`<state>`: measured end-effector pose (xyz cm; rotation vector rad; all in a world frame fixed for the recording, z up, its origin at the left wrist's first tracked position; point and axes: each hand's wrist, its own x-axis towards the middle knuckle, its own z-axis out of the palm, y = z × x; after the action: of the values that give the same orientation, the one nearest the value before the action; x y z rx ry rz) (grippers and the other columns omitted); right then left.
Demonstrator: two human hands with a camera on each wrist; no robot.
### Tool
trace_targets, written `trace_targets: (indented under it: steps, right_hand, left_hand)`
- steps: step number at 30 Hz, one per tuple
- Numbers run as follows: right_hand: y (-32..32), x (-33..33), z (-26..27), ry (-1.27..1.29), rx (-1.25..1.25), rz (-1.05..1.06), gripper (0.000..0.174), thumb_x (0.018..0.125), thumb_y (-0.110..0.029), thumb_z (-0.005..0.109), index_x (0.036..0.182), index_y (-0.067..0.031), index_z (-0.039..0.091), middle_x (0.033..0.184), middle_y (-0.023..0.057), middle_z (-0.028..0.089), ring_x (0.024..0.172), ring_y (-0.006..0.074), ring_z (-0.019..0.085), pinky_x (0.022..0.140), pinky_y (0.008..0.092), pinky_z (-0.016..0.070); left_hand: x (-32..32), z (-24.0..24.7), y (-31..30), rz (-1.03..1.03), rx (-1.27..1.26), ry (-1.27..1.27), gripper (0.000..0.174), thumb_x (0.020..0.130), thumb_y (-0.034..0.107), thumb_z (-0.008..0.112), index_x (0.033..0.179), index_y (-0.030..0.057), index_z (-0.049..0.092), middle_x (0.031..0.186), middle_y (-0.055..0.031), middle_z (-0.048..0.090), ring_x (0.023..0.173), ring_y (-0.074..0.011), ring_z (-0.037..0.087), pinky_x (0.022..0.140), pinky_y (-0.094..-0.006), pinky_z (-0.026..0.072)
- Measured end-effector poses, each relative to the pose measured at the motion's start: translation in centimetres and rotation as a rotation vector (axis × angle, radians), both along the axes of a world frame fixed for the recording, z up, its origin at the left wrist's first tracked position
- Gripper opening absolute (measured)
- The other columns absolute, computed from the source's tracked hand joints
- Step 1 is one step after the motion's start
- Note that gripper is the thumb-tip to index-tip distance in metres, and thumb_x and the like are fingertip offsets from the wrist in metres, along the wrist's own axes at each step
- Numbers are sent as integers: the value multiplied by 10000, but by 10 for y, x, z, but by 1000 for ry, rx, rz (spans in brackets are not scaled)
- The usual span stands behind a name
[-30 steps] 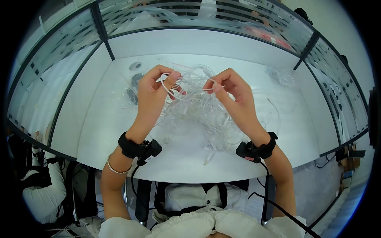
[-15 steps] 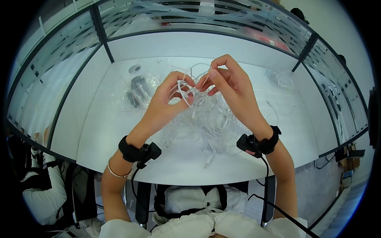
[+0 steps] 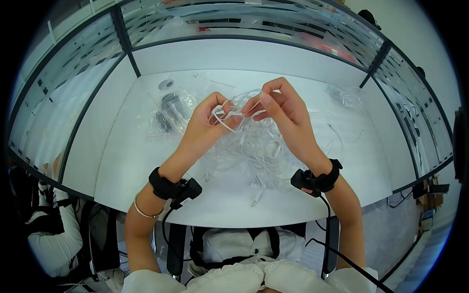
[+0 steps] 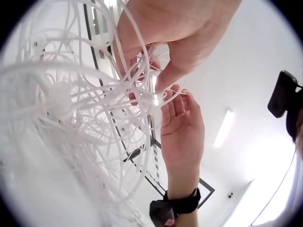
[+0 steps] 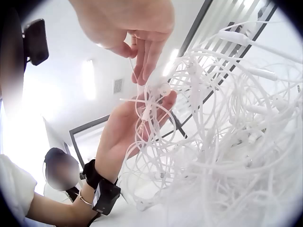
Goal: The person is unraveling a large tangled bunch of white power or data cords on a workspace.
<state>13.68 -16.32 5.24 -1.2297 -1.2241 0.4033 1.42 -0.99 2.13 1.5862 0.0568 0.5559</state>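
A tangled heap of thin white cables (image 3: 259, 146) lies in the middle of the white desk (image 3: 122, 161), with part of it lifted. My left hand (image 3: 215, 117) holds a loop of white cable (image 3: 222, 119) raised above the heap, its fingers curled round the strands. My right hand (image 3: 266, 105) pinches a strand of the same bundle just to the right of the left, fingertips nearly touching. In the right wrist view my right hand (image 5: 142, 52) pinches a thin strand above the tangle (image 5: 222, 132). In the left wrist view my left hand (image 4: 156, 61) grips strands (image 4: 85, 109).
Clear plastic bags with dark items (image 3: 168, 112) lie at the back left of the desk. Another clear bag (image 3: 347, 95) sits at the back right. A loose plug end (image 3: 255, 200) lies near the front edge. Glass partitions (image 3: 244, 19) enclose the desk.
Both hands came together from apart, rose with a loop of cable, then dropped slightly toward the heap while staying close together on the strand.
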Motion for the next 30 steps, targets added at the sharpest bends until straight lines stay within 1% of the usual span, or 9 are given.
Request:
trace_targets:
  steps: [3, 6, 9, 15, 20, 23, 26, 29, 30]
  right_hand:
    - [1, -1, -6, 12, -14, 27, 148, 1005, -235, 440, 982, -89, 446, 916, 115, 668, 873, 169, 644, 775, 301, 494]
    - [1, 0, -7, 59, -13, 47, 155, 1006, -239, 429, 969, -89, 441, 908, 119, 666, 864, 176, 647, 775, 301, 502]
    - [-1, 0, -9, 143, 1, 73, 148, 1004, -222, 421, 970, -79, 440, 894, 110, 655, 855, 173, 638, 782, 304, 503]
    - [4, 7, -19, 234, 8, 136, 132, 1003, -196, 429, 973, -68, 439, 891, 92, 638, 862, 157, 613, 802, 309, 493]
    - [3, 6, -20, 218, 44, 102, 133, 1005, -200, 426, 967, -72, 433, 898, 98, 638, 846, 156, 611, 782, 302, 494]
    - [-2, 7, -23, 195, 52, 25, 136, 1008, -202, 421, 974, -71, 432, 904, 101, 638, 834, 157, 609, 769, 298, 492]
    - [-7, 8, -26, 219, 31, 9, 138, 1009, -204, 420, 978, -70, 431, 906, 104, 637, 832, 163, 618, 748, 295, 497]
    - [-12, 9, -28, 257, 19, -1, 139, 1009, -207, 419, 983, -71, 431, 906, 105, 637, 825, 166, 630, 729, 293, 503]
    - [-12, 10, -29, 260, 22, -5, 135, 1010, -207, 417, 984, -75, 431, 903, 103, 636, 819, 170, 638, 719, 295, 508]
  left_hand:
    - [2, -5, 1, -8, -85, 26, 274, 832, 129, 708, 846, 134, 434, 905, 58, 498, 834, -29, 520, 696, -184, 399]
    - [1, -5, 1, -70, -187, 55, 268, 826, 120, 709, 854, 144, 444, 915, 52, 514, 820, -35, 511, 692, -185, 386]
    - [1, -5, 0, -95, -267, 84, 241, 808, 91, 705, 866, 125, 474, 904, 24, 564, 861, -73, 584, 779, -208, 439]
    - [2, -12, -3, -233, -483, 157, 211, 836, 92, 662, 928, 127, 475, 931, 12, 566, 899, -88, 594, 802, -206, 435]
    - [4, -16, 3, -103, -427, 48, 249, 814, 69, 692, 963, 118, 498, 905, 29, 565, 778, -52, 543, 671, -197, 392]
    - [3, -15, 7, -54, -334, 41, 284, 797, 60, 714, 996, 112, 518, 944, 31, 559, 849, -55, 545, 712, -197, 419]
    - [2, -7, -3, -19, -342, 21, 332, 786, -20, 686, 1041, 103, 514, 953, 34, 534, 908, -62, 552, 779, -196, 442]
    - [0, -6, -5, -33, -319, 33, 361, 783, -28, 684, 1079, 92, 516, 977, 23, 536, 940, -73, 556, 806, -207, 456]
    - [0, -9, -2, -65, -312, 40, 352, 774, 24, 726, 1057, 110, 535, 1038, 23, 535, 1011, -94, 525, 836, -234, 459]
